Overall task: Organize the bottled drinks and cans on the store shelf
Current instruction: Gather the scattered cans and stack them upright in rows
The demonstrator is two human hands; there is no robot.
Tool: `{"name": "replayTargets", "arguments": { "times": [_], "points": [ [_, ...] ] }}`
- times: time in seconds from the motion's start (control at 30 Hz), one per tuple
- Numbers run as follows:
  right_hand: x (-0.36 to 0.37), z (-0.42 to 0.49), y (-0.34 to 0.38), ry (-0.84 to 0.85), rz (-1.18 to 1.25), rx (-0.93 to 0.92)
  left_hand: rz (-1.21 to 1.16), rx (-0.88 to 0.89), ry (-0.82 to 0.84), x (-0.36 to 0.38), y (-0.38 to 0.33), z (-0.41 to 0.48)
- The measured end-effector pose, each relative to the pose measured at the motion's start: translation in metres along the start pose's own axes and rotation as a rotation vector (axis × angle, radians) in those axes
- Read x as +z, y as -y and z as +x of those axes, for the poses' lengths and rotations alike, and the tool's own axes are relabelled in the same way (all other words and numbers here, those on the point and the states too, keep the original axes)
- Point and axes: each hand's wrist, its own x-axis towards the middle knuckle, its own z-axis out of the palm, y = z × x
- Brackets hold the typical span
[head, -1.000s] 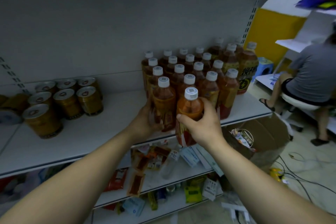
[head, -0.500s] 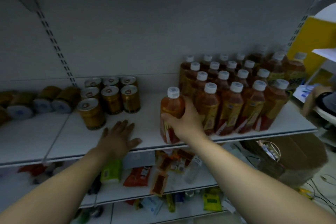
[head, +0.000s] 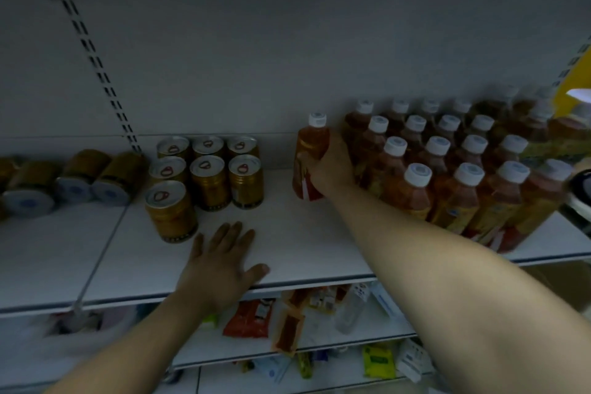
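My right hand (head: pixel 329 166) grips an amber tea bottle (head: pixel 311 150) with a white cap, held upright deep on the white shelf (head: pixel 287 233), just left of the packed block of several matching bottles (head: pixel 447 169). My left hand (head: pixel 220 262) lies flat, fingers spread, on the shelf's front edge, holding nothing. Several gold cans (head: pixel 208 169) with pull-tab lids stand upright in rows to the left of the held bottle, one can (head: pixel 169 211) closest to the front.
More gold cans (head: pixel 86 179) lie on their sides at the far left past the slotted upright (head: pixel 105 80). Lower shelves hold snack packets (head: pixel 249 320) and small items. A yellow wall edge shows at the far right.
My right hand has carried the bottle from the shelf's front toward the back, beside the bottle block. My left hand stays flat on the shelf edge. The view has shifted left.
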Motion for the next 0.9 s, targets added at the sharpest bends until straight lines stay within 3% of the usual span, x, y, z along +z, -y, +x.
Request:
{"name": "replayTargets", "arguments": {
  "times": [0.17, 0.3, 0.37, 0.43, 0.57, 0.9],
  "points": [
    [-0.027, -0.003, 0.031, 0.11, -0.274, -0.039, -0.146, 0.039, 0.025, -0.016, -0.007, 0.001],
    [-0.094, 0.003, 0.059, 0.101, -0.654, -0.259, -0.47, 0.143, -0.052, -0.042, -0.045, 0.022],
    [-0.121, 0.012, 0.05, 0.215, -0.832, -0.17, -0.671, 0.107, -0.091, -0.056, -0.069, 0.045],
    [-0.133, 0.016, 0.031, 0.314, -0.85, -0.055, -0.798, 0.03, -0.132, -0.066, -0.084, 0.074],
    [-0.13, 0.025, 0.003, 0.292, -0.911, -0.088, -0.964, -0.016, -0.151, -0.065, -0.097, 0.131],
    [-0.125, 0.032, -0.009, 0.249, -0.881, -0.112, -1.017, 0.041, -0.271, -0.055, -0.12, 0.196]
  ]
}}
